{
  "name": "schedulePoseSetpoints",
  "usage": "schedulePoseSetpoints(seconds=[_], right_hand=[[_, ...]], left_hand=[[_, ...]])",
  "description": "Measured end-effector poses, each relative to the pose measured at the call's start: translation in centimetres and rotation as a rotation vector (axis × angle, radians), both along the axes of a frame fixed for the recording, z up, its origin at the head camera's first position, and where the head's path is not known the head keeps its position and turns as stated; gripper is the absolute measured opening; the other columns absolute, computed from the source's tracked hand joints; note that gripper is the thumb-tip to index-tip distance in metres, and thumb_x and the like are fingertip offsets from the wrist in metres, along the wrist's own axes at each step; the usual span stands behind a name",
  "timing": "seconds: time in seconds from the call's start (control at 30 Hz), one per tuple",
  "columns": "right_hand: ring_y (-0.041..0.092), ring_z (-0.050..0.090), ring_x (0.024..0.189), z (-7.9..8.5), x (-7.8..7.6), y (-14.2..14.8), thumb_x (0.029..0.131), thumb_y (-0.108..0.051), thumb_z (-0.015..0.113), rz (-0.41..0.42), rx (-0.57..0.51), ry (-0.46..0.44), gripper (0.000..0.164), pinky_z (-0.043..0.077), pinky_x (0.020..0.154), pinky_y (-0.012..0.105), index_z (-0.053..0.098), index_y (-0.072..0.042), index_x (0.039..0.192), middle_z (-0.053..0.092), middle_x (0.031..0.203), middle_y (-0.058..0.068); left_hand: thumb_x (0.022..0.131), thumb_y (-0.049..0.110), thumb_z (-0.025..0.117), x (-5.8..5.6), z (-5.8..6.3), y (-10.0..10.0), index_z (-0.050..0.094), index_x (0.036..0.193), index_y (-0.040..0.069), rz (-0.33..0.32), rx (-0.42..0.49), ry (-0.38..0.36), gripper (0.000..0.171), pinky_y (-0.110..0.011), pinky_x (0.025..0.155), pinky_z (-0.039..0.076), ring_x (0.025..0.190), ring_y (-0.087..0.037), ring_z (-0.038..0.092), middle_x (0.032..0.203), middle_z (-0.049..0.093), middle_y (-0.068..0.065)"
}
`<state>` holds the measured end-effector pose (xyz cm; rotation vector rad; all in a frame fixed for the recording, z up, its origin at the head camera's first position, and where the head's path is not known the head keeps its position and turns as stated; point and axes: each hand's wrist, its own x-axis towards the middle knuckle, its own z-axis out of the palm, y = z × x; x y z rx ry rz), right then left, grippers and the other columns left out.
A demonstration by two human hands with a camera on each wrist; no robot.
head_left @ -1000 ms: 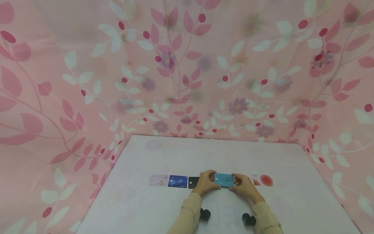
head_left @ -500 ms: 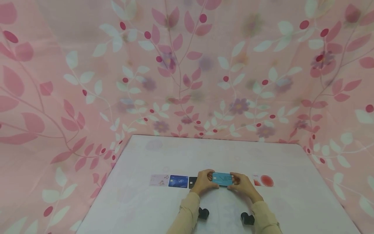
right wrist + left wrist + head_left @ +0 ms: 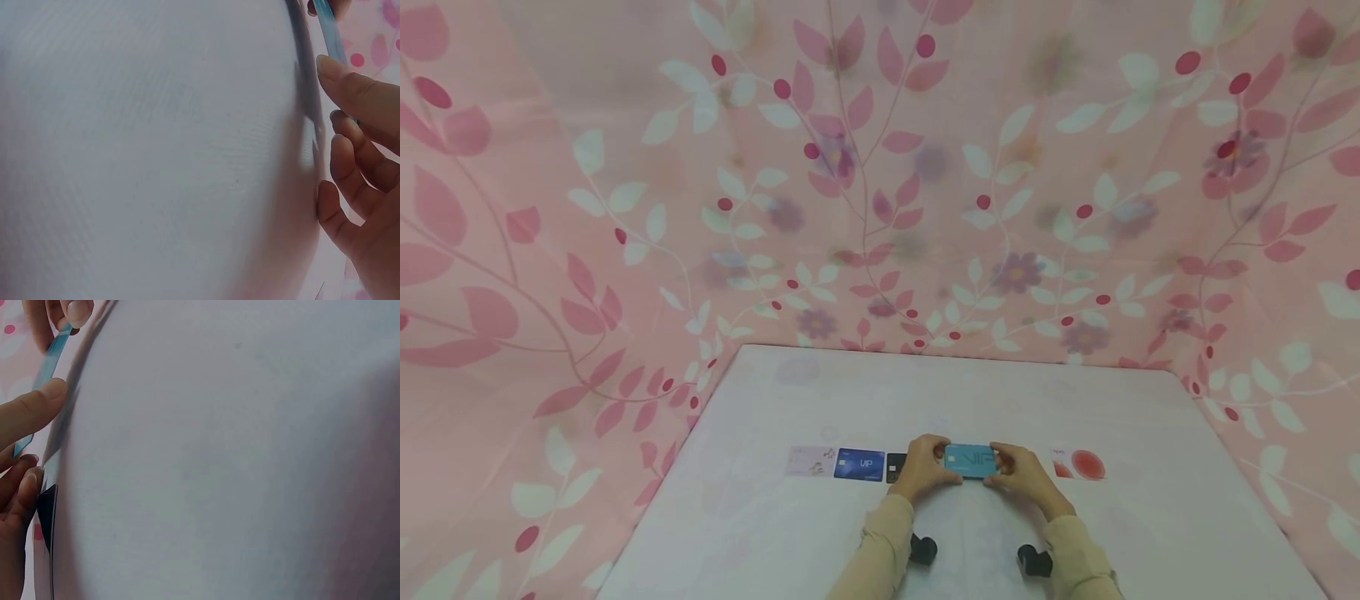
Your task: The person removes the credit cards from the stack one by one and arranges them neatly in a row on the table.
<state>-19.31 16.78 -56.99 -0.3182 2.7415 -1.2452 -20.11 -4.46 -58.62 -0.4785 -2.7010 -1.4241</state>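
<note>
A light blue VIP card [image 3: 970, 461] is held between both hands in the head view. My left hand [image 3: 927, 467] pinches its left end, thumb at the near edge and fingers behind. The right hand [image 3: 1022, 475] grips the opposite end in the same way. In the left wrist view the card [image 3: 52, 359] appears nearly edge-on, raised over the tabletop with a shadow below. From the right wrist the card [image 3: 330, 31] shows as a thin blue strip above the thumb. Just left of the left hand lies a black card [image 3: 895, 468], partly covered by that hand.
To the left, a blue VIP card [image 3: 859, 465] and a pale floral card [image 3: 810, 461] lie in a row on the white table [image 3: 820, 542]. A card with a red circle [image 3: 1078, 463] lies right of the hands. Pink floral cloth [image 3: 880, 183] hangs behind.
Both hands and the light blue card have shifted slightly left, mostly in the first half second. The red-circle card now shows more fully beside the right hand.
</note>
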Motion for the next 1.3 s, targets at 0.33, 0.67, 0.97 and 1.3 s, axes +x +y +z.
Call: schedulePoseSetpoints(seconds=[0.33,0.67,0.97,1.3], right_hand=[[0.015,0.047,0.074,-0.22,0.10,0.03,0.068,-0.005,0.081,0.011,0.041,0.016,0.062,0.041,0.064,0.024,0.055,0.009,0.122,0.053,0.080,0.001],[0.014,0.044,0.073,-0.73,0.18,0.04,0.068,-0.007,0.081,0.033,0.074,0.059,0.059,0.038,0.064,0.025,0.057,0.009,0.119,0.052,0.080,0.001],[0.014,0.043,0.073,-0.64,0.29,0.11,0.068,-0.007,0.081,0.041,0.067,0.050,0.059,0.038,0.064,0.026,0.056,0.010,0.119,0.050,0.080,0.000],[0.015,0.044,0.077,-0.83,0.20,0.33,0.070,-0.008,0.080,0.064,0.086,0.033,0.058,0.039,0.067,0.027,0.056,0.009,0.119,0.051,0.084,0.002]], left_hand=[[0.057,0.018,0.090,-0.10,0.14,0.09,0.066,0.107,-0.002,0.001,-0.077,0.012,0.058,-0.018,0.064,0.042,0.073,-0.006,0.044,0.081,0.053,0.002],[0.058,0.020,0.089,-0.03,-0.18,-0.04,0.066,0.108,-0.001,-0.005,-0.102,-0.009,0.059,-0.018,0.063,0.040,0.072,-0.004,0.042,0.080,0.053,0.004],[0.057,0.019,0.089,-0.12,0.00,-0.36,0.067,0.108,-0.001,-0.036,-0.105,-0.045,0.059,-0.018,0.064,0.041,0.073,-0.005,0.043,0.084,0.056,0.002],[0.060,0.015,0.088,-0.64,0.16,-0.78,0.067,0.110,-0.001,-0.103,-0.162,-0.106,0.057,-0.017,0.065,0.041,0.074,-0.005,0.043,0.085,0.053,0.002]])
